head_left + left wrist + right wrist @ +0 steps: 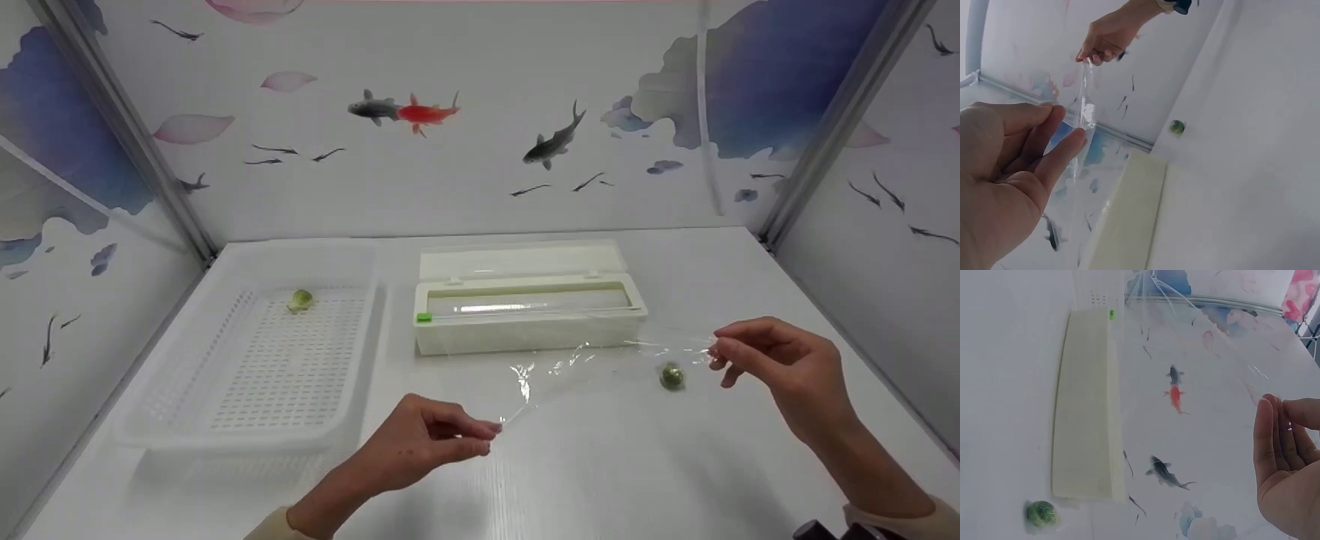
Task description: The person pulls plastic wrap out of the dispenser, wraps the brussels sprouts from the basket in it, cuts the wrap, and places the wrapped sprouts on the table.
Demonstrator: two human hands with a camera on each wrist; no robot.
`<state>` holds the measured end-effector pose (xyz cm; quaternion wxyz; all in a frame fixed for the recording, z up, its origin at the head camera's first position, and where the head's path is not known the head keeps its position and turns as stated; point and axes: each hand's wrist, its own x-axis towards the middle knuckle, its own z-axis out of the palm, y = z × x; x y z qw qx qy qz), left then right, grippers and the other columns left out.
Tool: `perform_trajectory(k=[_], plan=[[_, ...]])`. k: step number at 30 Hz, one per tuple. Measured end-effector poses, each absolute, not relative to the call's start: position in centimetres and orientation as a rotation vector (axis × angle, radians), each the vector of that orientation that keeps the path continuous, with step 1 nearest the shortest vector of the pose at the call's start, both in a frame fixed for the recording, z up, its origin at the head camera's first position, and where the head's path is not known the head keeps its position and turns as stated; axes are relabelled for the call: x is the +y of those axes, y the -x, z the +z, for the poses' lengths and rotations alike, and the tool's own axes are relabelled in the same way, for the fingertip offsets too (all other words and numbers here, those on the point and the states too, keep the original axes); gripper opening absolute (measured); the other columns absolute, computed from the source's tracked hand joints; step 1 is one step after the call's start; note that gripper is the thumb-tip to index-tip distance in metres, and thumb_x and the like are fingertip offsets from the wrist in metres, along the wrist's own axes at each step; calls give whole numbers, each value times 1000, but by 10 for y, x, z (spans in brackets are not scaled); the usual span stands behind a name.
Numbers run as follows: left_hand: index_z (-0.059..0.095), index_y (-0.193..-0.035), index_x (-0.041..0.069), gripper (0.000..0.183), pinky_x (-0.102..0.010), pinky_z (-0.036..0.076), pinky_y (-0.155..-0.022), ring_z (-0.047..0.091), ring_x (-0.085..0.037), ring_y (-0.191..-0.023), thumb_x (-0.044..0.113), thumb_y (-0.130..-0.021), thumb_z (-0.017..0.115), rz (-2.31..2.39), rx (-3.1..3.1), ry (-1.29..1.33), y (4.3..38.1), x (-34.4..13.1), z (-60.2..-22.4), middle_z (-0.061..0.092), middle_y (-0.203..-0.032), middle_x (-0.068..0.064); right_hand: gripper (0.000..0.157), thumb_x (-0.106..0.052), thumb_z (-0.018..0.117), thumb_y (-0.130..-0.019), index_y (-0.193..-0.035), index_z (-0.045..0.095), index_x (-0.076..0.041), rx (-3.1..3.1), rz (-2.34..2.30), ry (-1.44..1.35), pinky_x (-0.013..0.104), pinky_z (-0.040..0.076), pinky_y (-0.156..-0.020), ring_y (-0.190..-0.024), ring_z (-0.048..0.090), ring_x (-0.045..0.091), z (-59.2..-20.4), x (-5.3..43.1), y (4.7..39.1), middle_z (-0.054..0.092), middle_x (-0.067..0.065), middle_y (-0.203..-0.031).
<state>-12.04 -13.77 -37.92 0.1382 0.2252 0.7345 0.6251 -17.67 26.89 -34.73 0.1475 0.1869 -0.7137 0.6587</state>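
Note:
A clear sheet of cling film (559, 371) stretches between the two hands above the table. My left hand (420, 442) pinches its near left corner between thumb and fingers. At the other end, my right hand (795, 371) pinches the film's right edge. Behind the sheet stands a pale cling film dispenser box (525, 334), lid raised, with a roll inside and a green slider (424, 317) at its left end. A small green Brussels sprout (672, 376), apparently covered in film, lies on the table near the right hand; the left wrist view shows this sprout (1176, 127) too.
On the left of the white table (570, 480) sits a white perforated basket (356, 352). One light green sprout (301, 300) lies in it toward the back. Printed panels with fish (555, 142) enclose the table at the back and sides.

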Motion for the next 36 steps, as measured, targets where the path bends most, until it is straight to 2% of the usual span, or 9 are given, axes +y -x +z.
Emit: perform_trajectory(k=[7, 13, 18, 20, 23, 26, 29, 31, 36], plan=[[76, -105, -4, 22, -17, 59, -81, 74, -7, -95, 10, -89, 75, 1771, 2035, -544, 110, -146, -413, 71, -111, -30, 14, 20, 60, -87, -98, 67, 14, -2106, 1917, -539, 27, 58, -53, -66, 67, 18, -364, 276, 170, 71, 13, -79], [79, -104, 4, 19, -15, 57, -79, 73, -4, -87, 13, -88, 76, 1722, 2022, -417, 99, -161, -437, 74, -107, -24, 16, 8, 65, -91, -107, 67, 7, -2414, 1858, -441, 30, 61, -56, -65, 68, 19, -381, 283, 158, 73, 6, -81], [78, -103, 2, 21, -17, 58, -81, 74, -7, -87, 16, -87, 77, 1741, 1997, -322, 95, -169, -448, 76, -104, -19, 20, -6, 67, -95, -114, 65, -7, -2677, 1876, -442, 36, 63, -61, -68, 69, 20, -399, 289, 152, 74, 1, -84], [78, -100, -2, 24, -20, 60, -81, 74, -8, -83, 20, -90, 75, 1774, 1984, -254, 97, -169, -453, 78, -99, -17, 20, -9, 66, -96, -116, 64, -12, -2737, 1945, -451, 37, 63, -63, -69, 70, 17, -406, 291, 151, 74, 0, -86], [76, -92, -7, 37, -24, 62, -78, 74, -10, -72, 29, -95, 69, 1814, 1998, -98, 100, -167, -461, 78, -88, -14, 21, -13, 65, -97, -118, 63, -10, -2804, 2062, -422, 36, 63, -66, -71, 69, 15, -415, 290, 150, 75, 1, -89], [74, -81, -7, 44, -24, 63, -72, 72, -11, -62, 33, -97, 66, 1818, 2043, 58, 103, -162, -467, 77, -78, -13, 29, -17, 65, -97, -122, 60, -2, -2880, 2115, -370, 35, 63, -67, -71, 68, 13, -425, 287, 149, 76, 4, -90], [71, -73, -3, 38, -25, 63, -68, 72, -13, -58, 27, -95, 66, 1789, 2074, 173, 105, -159, -468, 76, -71, -12, 38, -20, 66, -97, -126, 56, 4, -2947, 2119, -308, 33, 62, -67, -71, 66, 13, -433, 281, 149, 75, 5, -89], [68, -70, -1, 32, -26, 63, -65, 73, -14, -59, 22, -93, 68, 1784, 2063, 235, 106, -158, -468, 75, -69, -11, 41, -23, 67, -96, -126, 55, 4, -2987, 2093, -247, 31, 61, -66, -71, 65, 13, -437, 278, 150, 75, 4, -87], [59, -64, 8, 26, -25, 63, -64, 75, -16, -66, 11, -88, 69, 1821, 2012, 321, 104, -158, -467, 73, -64, -6, 41, -25, 70, -94, -119, 51, 1, -3022, 2082, -163, 29, 60, -66, -69, 64, 13, -442, 276, 150, 76, 3, -86]])
